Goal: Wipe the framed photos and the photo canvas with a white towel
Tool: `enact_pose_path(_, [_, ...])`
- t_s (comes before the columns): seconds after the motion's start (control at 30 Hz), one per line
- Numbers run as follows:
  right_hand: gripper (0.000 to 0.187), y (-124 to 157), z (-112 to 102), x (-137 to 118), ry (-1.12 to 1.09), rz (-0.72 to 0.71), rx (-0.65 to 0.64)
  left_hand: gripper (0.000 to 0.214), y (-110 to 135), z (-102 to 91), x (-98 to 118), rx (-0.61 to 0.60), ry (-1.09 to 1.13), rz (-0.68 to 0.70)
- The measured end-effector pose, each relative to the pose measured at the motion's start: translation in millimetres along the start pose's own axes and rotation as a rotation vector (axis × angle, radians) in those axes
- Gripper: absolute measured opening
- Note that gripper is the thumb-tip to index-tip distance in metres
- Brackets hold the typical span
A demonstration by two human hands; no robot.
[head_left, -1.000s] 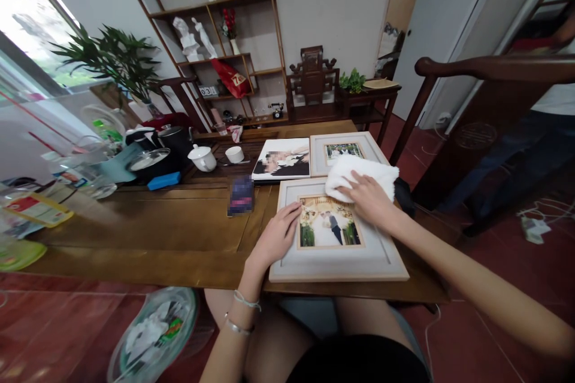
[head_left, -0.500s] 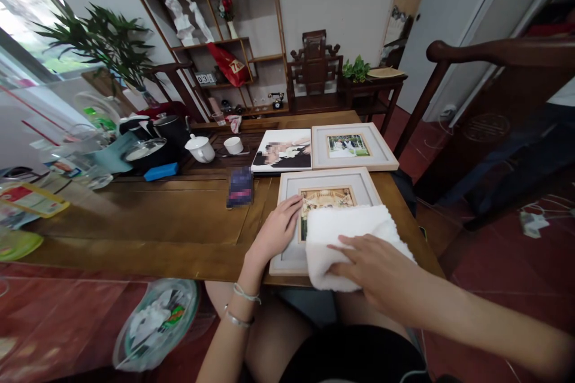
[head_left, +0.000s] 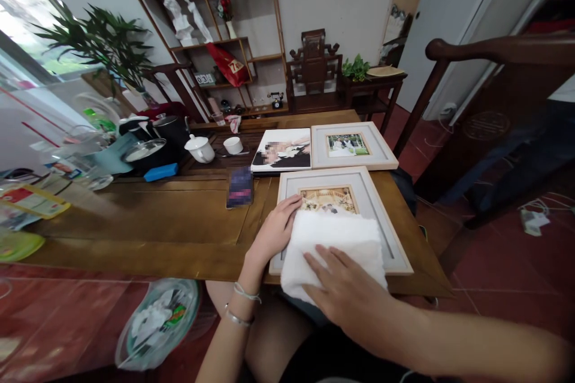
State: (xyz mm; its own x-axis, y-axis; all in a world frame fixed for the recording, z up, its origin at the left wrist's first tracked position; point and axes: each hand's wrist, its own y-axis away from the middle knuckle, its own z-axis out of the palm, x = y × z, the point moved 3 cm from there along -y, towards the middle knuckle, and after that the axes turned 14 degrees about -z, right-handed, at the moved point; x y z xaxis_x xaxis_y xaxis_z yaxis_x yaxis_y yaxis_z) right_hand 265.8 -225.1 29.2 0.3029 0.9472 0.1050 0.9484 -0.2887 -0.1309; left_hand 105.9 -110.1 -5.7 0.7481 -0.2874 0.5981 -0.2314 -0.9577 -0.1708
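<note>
White fluffy folded towel (head_left: 330, 242) and right hand (head_left: 348, 290) are sitting further left and closer to the person than half a second ago, now overhanging the near edge of the brown wooden table (head_left: 179, 215). Right hand is pressing flat on the towel, fingers spread, not clasping. Towel's long axis is running left-right.

Left hand (head_left: 274, 230) is lying palm-down, fingers uncurled, on the left border of the pale-wood rectangular picture frame with grey mat (head_left: 381, 215). Frame is lying flat at the table's near right corner, photo top pointing away, long side looking left-right.

Beyond: dark rectangular phone (head_left: 240, 187), second matching frame (head_left: 381, 155), unframed glossy photo print (head_left: 283, 152), white ceramic teapot (head_left: 200, 148).
</note>
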Motion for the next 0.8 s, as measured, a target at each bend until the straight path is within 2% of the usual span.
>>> enact_pose_path(0.13, [0.027, 32.9, -12.1, 12.5, -0.02, 0.078, -0.009, 0.038, 0.6, 3.0, -2.4, 0.016, 0.003, 0.024])
enact_pose_path(0.23, [0.033, 44.8, -21.5, 24.9, -0.062, 0.142, -0.073, 0.038, 0.5, 4.8, -3.3, 0.018, 0.0, 0.029])
enact_pose_path(0.33, [0.037, 34.0, -21.4, 24.0, -0.078, 0.138, -0.125, 0.038, 0.1, 4.7, -2.9, 0.036, 0.002, 0.031])
enact_pose_path(0.5, [0.04, -5.3, -9.8, 6.6, -0.1, 0.059, -0.055, 0.038, -0.5, 1.3, 0.1, 0.015, 0.005, 0.013])
enact_pose_path(0.57, [0.04, -9.6, -7.9, 3.8, -0.106, 0.031, -0.041, 0.039, -0.5, 0.4, 0.6, 0.001, 0.01, 0.008])
enact_pose_path(0.67, [0.038, 9.3, -15.5, 8.6, -0.14, 0.028, -0.049, 0.038, -0.5, 1.1, -1.2, 0.017, 0.008, 0.014])
enact_pose_path(0.77, [0.038, 47.0, -37.1, 26.7, -0.235, 0.094, -0.103, 0.038, -0.4, 3.7, -3.9, 0.031, 0.009, 0.029])
enact_pose_path(0.8, [0.043, 58.5, -46.8, 36.3, -0.243, 0.125, -0.109, 0.038, -0.4, 4.5, -4.5, 0.031, 0.01, 0.034])
